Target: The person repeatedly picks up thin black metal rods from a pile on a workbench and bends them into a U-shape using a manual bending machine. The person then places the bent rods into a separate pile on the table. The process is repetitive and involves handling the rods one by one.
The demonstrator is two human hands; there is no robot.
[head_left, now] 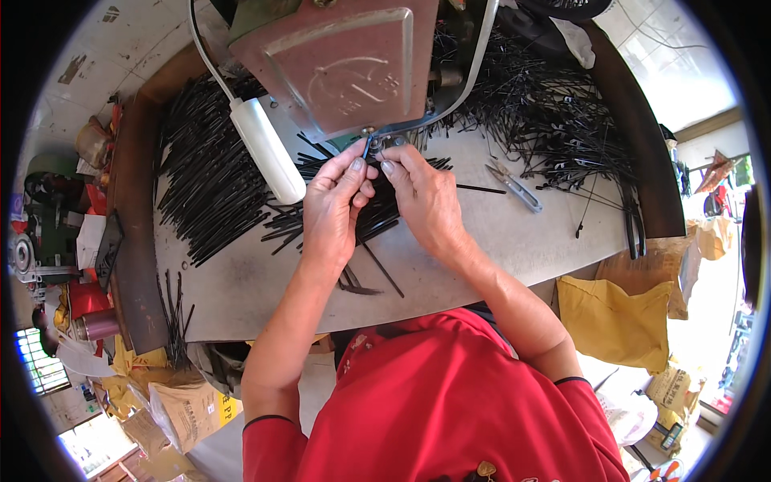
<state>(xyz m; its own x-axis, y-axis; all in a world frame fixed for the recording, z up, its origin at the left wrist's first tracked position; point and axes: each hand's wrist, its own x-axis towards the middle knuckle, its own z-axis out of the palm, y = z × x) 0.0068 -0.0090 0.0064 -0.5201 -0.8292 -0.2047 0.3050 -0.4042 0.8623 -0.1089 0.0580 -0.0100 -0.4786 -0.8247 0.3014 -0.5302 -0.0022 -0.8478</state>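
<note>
Across the grey metal worktop [514,233], thin black rods [210,173] are lying at ten o'clock. At twelve, below the red-brown machine head [345,64], the left hand [331,197] is pinching a slim dark strip [368,147]; the right hand [430,197], half-closed, is hiding its grip from me. Steady wrists should help alignment.

Smudged pale tiles [92,60], a gridded window [42,363] (sunlit).

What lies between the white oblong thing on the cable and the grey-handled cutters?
In the head view, the left hand and the right hand lie between them, with black strips on the table below.
</note>
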